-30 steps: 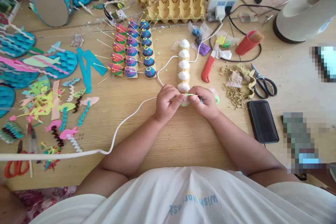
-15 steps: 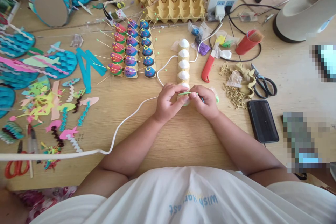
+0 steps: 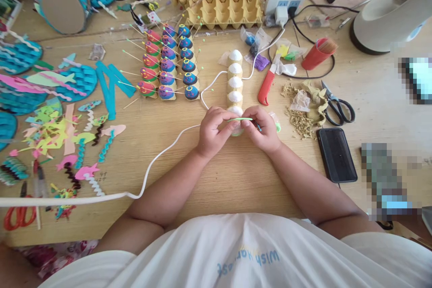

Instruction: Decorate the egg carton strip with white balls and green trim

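Observation:
My left hand (image 3: 215, 131) and my right hand (image 3: 263, 128) meet in the middle of the view. Between their fingertips they pinch a thin light green strip (image 3: 240, 119), one end each. A slim blue thing (image 3: 258, 128) shows by the fingers of my right hand; what it is I cannot make out. Just beyond the hands runs a row of egg-carton cups with white tops (image 3: 235, 83), its near end partly hidden by the fingers. Something pale green lies under the strip.
Painted cups with thin sticks (image 3: 168, 65) stand at left centre. A red knife (image 3: 266, 86), black scissors (image 3: 340, 108) and a phone (image 3: 336, 155) lie at right. A white cable (image 3: 158, 155) crosses the table. Paper fish and scraps (image 3: 50, 130) spread over the left side.
The green strip now looks straighter and more level between my fingertips, and more of it shows. My hands have barely moved; the whole view has shifted very slightly.

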Available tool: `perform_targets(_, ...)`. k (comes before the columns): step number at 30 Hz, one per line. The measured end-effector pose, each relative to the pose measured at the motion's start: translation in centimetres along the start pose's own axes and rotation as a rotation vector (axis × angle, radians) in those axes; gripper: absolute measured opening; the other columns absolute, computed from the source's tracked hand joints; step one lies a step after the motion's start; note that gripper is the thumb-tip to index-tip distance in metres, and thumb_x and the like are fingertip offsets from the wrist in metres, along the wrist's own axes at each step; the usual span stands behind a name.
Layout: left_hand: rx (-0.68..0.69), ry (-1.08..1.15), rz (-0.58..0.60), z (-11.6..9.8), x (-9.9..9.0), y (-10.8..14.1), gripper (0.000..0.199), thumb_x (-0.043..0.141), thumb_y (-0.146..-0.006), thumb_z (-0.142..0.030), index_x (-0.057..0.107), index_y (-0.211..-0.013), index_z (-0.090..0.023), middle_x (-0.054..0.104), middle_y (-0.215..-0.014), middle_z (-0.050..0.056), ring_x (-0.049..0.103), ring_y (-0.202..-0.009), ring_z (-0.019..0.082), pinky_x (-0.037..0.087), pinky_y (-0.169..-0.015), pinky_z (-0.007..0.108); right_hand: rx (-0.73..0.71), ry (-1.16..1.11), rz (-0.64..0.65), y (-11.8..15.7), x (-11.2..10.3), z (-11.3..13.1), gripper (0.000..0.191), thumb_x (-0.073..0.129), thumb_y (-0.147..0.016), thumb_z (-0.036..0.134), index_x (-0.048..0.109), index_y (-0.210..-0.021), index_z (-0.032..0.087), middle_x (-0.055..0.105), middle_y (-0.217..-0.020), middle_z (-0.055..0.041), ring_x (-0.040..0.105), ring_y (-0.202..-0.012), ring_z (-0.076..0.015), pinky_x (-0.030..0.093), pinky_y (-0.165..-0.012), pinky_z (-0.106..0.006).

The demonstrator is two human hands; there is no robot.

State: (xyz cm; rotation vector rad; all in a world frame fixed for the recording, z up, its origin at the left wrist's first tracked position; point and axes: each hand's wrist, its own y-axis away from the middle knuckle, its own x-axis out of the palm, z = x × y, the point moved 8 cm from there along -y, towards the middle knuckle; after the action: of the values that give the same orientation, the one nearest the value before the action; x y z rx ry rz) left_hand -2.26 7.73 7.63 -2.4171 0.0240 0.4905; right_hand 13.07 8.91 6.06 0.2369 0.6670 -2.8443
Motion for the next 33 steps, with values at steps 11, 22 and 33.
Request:
perform_targets(11, -0.024, -0.001, -0.014, 0.25, 0.17, 0.06, 0.018, 0.079, -0.093, -0.036, 0.076, -0.105, -0.023, 0.078, -0.091, 0.003, 0.068, -0.086, 0.016, 0.053, -0.079, 0.032, -0.004, 0.077, -0.051, 0.12, -0.43, -0.50, 0.038, 0.055, -0.105, 0.051, 0.061, -0.081, 0.022, 0.061, -0.070, -0.0006, 0.053, -0.062, -0.0133, 0.043, -0.060, -0.031)
perform_targets(22, 0.015, -0.025, -0.041, 0.13, -0.28, 0.13, 0.015, 0.073, -0.098, -0.038, 0.078, -0.096, -0.024, 0.078, -0.088, 0.001, 0.068, -0.086, 0.016, 0.053, -0.083, 0.034, -0.033, 0.054, -0.002, -0.15, -0.31, -0.12, 0.042, 0.058, -0.102, 0.058, 0.063, -0.082, 0.021, 0.062, -0.070, -0.0010, 0.052, -0.061, -0.0130, 0.042, -0.058, -0.030)
perform_targets(33, 0.007, -0.087, -0.060, 0.23, -0.57, 0.36, 0.033, 0.061, -0.104, -0.046, 0.076, -0.086, -0.023, 0.077, -0.082, 0.002, 0.066, -0.082, 0.017, 0.051, -0.082, 0.036, -0.074, 0.113, 0.009, -0.04, 0.21, 0.45, 0.033, 0.058, -0.103, 0.048, 0.063, -0.086, 0.021, 0.062, -0.072, -0.0001, 0.050, -0.060, -0.0117, 0.042, -0.058, -0.029)
